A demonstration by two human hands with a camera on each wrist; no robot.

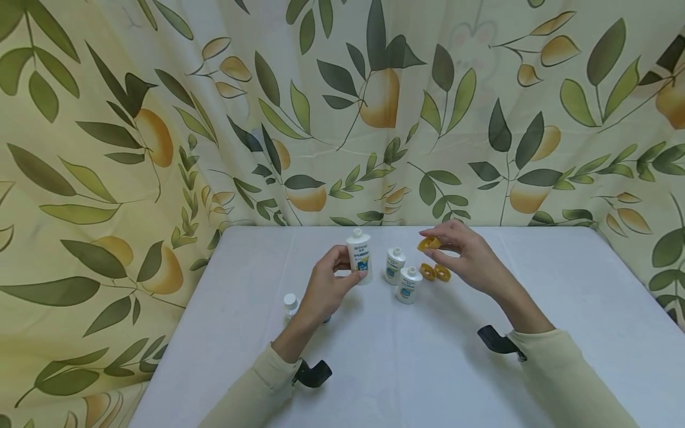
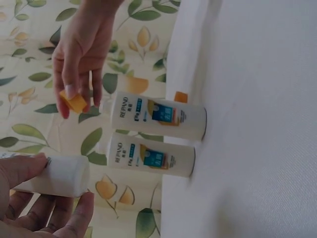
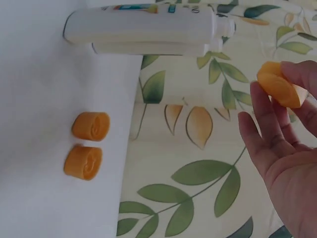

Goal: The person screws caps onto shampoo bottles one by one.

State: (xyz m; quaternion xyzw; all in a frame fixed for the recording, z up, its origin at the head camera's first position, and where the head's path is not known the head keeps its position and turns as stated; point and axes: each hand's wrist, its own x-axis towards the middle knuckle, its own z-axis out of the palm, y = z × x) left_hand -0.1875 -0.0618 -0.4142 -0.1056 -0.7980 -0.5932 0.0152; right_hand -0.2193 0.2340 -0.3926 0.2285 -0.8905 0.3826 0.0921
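My left hand (image 1: 330, 282) grips a white bottle (image 1: 359, 252) without a cap, upright and raised over the table. An orange cap (image 1: 429, 243) is pinched between the thumb and fingers of my right hand (image 1: 471, 255), off to the right at about the same height. Between the hands, two more white uncapped bottles, one farther back (image 1: 394, 266) and one nearer (image 1: 409, 285), stand on the table. Two other orange caps (image 3: 91, 126) lie side by side on the cloth below my right hand. The right wrist view shows the held cap (image 3: 280, 85) close up.
Left of my left forearm stands a small bottle with a white cap (image 1: 291, 302), partly hidden by the arm. The white-covered table (image 1: 407, 374) ends at the back against a leaf-patterned curtain (image 1: 342, 166).
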